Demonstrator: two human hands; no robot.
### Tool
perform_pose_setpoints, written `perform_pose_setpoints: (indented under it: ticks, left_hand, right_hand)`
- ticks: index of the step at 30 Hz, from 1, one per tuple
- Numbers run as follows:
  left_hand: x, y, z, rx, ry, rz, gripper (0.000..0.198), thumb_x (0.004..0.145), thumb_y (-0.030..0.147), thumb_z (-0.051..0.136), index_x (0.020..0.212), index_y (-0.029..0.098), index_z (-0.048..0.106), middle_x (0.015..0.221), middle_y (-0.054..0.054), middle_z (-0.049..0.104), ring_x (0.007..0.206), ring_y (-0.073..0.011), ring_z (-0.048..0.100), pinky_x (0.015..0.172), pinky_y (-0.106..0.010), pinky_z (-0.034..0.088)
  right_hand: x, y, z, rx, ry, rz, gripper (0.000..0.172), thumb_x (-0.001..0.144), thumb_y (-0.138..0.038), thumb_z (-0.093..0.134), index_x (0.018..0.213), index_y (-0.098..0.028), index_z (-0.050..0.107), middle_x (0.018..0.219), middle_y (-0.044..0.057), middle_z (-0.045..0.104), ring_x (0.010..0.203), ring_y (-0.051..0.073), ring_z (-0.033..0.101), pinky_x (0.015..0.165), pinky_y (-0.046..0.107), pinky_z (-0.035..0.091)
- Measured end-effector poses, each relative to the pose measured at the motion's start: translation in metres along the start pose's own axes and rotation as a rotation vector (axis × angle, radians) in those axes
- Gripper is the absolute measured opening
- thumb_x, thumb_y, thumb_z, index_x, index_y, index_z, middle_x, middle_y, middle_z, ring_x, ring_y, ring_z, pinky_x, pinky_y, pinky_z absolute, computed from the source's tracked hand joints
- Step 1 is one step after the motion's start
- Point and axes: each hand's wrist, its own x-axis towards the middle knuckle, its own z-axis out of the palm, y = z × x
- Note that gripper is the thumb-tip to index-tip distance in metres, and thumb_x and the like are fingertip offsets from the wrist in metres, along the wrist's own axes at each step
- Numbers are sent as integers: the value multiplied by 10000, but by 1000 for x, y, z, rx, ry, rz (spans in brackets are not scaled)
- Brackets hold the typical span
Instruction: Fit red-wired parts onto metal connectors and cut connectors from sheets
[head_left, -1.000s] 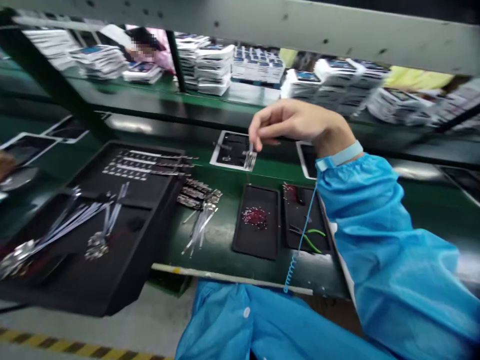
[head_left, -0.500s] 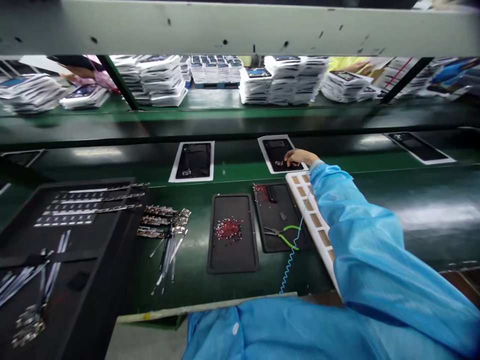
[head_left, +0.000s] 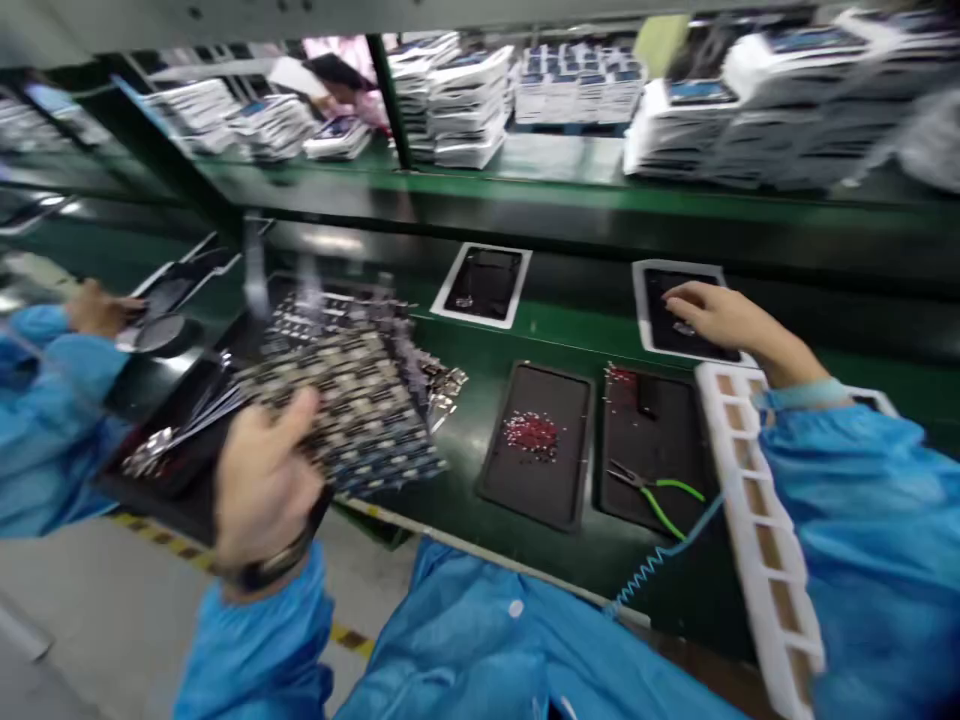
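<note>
My left hand [head_left: 266, 475], blurred and wearing a dark wristband, grips the near left edge of a patterned sheet [head_left: 352, 410] with rows of small parts. The sheet is tilted above the bench, over the end of a dark tray. My right hand [head_left: 720, 318] hovers or rests over a dark tablet panel [head_left: 664, 330] in a white surround; contact is unclear. Its fingers are loosely bent and slightly apart, with nothing visible between them. A small silvery part [head_left: 684, 328] lies just below the fingertips on the panel.
Red and white bits [head_left: 531, 435] lie in a black tray [head_left: 517, 490]. Green-handled pliers [head_left: 652, 490] sit in another tray, near a blue coiled cord [head_left: 645, 575]. A white compartment strip [head_left: 757, 520] stands right. A co-worker's hand [head_left: 101, 308] is at left. Another panel [head_left: 484, 283] lies behind.
The view has swung left. My left hand has come into sight with the patterned sheet. My right hand stays at the same panel, its fingers further from the panel's right edge.
</note>
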Motion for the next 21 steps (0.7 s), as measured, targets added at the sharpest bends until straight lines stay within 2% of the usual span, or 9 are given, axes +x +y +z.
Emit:
perform_pose_setpoints:
  ticks: [1, 2, 6, 8, 9, 11, 13, 17, 21]
  left_hand:
    - [-1, -4, 1, -35, -25, -41, 514, 866, 458, 839, 1285, 198, 695, 1182, -94, 761, 1129, -291, 723, 969, -450, 635]
    - [1, -8, 7, -79, -72, -85, 543, 815, 471, 880, 1257, 203, 713, 1131, -86, 785, 1129, -306, 736, 977, -450, 640]
    - [19, -22, 46, -164, -279, -111, 446, 829, 506, 852, 1126, 191, 742, 1096, -89, 805, 1171, -333, 743, 1024, -484, 624]
    - [29, -27, 60, -174, -347, -71, 394, 869, 501, 815, 1098, 191, 733, 1114, -90, 801, 1200, -327, 733, 1035, -485, 614]
    - [34, -29, 64, -180, -374, -68, 386, 876, 493, 809, 1099, 189, 727, 1125, -92, 797, 1204, -325, 730, 1035, -487, 611]
    - [44, -38, 66, -190, -418, -104, 400, 855, 467, 829, 1104, 175, 718, 1139, -101, 793, 1183, -325, 734, 1027, -495, 609]
    - [52, -51, 64, -167, -451, -163, 434, 816, 444, 860, 1106, 154, 716, 1133, -117, 793, 1136, -325, 744, 1014, -502, 606]
    - [63, -81, 56, 11, -427, -117, 432, 812, 429, 856, 1114, 150, 721, 1184, -124, 782, 1116, -309, 733, 1026, -468, 576]
    - [66, -97, 50, 130, -408, -43, 398, 852, 439, 819, 1130, 173, 716, 1230, -110, 766, 1165, -297, 701, 1039, -426, 547]
  right_hand:
    - [-12, -31, 7, 179, 11, -103, 388, 1101, -343, 472, 1254, -63, 692, 1171, 256, 754, 982, 203, 728, 842, 306, 512]
    - [-28, -63, 15, 360, -65, -183, 410, 1098, -428, 481, 1222, -96, 687, 1086, 221, 776, 894, 203, 735, 779, 307, 534]
    - [-98, -185, 65, 866, -563, -294, 743, 1005, -811, 350, 1078, -151, 685, 866, 123, 782, 750, 217, 724, 691, 342, 576]
    - [-115, -221, 90, 1083, -691, -286, 833, 968, -877, 284, 1048, -165, 710, 863, 110, 774, 779, 229, 718, 715, 368, 595]
    - [-118, -232, 100, 1204, -688, -259, 855, 959, -891, 261, 1060, -174, 717, 874, 108, 773, 818, 239, 718, 737, 378, 599]
    - [-119, -242, 113, 1358, -583, -191, 860, 964, -887, 225, 1096, -193, 715, 899, 101, 765, 910, 251, 711, 803, 393, 594]
    - [-115, -245, 122, 1350, -386, -140, 776, 993, -842, 257, 1076, -206, 694, 891, 83, 740, 967, 251, 688, 863, 389, 566]
    - [-111, -252, 144, 1007, 20, -111, 423, 1053, -618, 438, 888, -243, 543, 847, 28, 628, 885, 221, 598, 826, 327, 476]
    - [-111, -261, 169, 816, 144, -56, 363, 1099, -504, 314, 840, -265, 403, 827, 22, 556, 800, 214, 519, 752, 322, 392]
